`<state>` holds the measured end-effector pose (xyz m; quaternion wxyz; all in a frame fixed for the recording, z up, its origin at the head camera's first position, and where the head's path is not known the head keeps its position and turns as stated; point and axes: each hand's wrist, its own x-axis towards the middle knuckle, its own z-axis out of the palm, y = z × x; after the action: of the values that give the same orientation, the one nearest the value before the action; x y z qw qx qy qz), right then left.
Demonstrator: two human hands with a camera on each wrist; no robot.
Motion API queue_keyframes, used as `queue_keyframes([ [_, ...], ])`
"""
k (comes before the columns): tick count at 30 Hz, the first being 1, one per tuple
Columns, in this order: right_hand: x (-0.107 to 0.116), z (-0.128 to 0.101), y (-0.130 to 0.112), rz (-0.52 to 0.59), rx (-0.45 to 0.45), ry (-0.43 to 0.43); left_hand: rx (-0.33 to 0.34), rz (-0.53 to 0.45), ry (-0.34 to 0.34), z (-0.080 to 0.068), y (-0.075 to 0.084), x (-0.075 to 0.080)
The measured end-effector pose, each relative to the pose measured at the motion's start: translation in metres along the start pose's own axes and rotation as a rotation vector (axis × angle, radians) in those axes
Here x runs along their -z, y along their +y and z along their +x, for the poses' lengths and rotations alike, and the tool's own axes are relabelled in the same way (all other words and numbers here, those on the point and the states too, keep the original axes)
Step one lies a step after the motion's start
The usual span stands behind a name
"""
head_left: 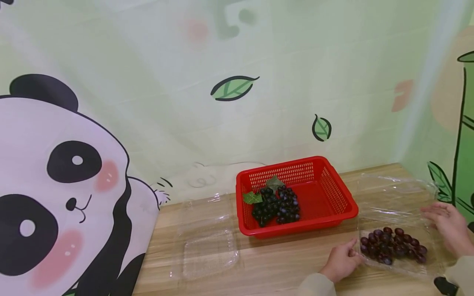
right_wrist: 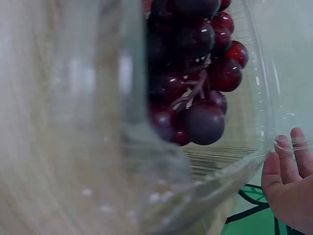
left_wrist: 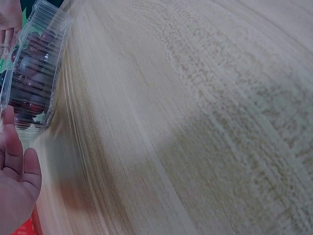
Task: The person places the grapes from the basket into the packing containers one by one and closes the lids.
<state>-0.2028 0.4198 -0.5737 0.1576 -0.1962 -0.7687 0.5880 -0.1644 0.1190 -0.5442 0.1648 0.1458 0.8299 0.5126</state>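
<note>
A clear plastic clamshell box (head_left: 401, 269) with its lid (head_left: 396, 193) folded back holds a bunch of dark red grapes (head_left: 393, 245) at the right of the table. At the box's front left corner is my left hand (head_left: 342, 260), fingertips right at the wall; in the left wrist view its fingers (left_wrist: 13, 147) are fairly straight beside the box. My right hand (head_left: 449, 226) reaches along the right side, its fingertips at the edge near the lid. The right wrist view shows that hand's fingers (right_wrist: 288, 164) extended against the clear plastic.
A red basket (head_left: 296, 230) stands in the middle of the wooden table (head_left: 289, 267), with dark grapes (head_left: 275, 205) and green leaves in its left half. Left of it lies another clear clamshell box (head_left: 209, 255), its lid open. A panda-printed backdrop (head_left: 166, 102) rises behind the table.
</note>
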Motion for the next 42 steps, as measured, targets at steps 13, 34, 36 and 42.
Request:
queue_keyframes([
  [13,0.006,0.027,0.019,-0.124,-0.028,0.033,0.032,-0.014,0.016,-0.001,0.003,-0.001],
  [34,0.023,0.047,0.024,-0.032,0.07,0.037,0.05,-0.059,0.007,-0.002,0.005,0.002],
  [36,0.024,0.048,0.026,-0.043,0.072,0.033,0.052,-0.058,0.01,-0.001,0.005,0.001],
  [42,0.028,0.051,0.037,-0.078,0.086,0.034,0.069,-0.067,0.008,0.001,0.004,0.0],
])
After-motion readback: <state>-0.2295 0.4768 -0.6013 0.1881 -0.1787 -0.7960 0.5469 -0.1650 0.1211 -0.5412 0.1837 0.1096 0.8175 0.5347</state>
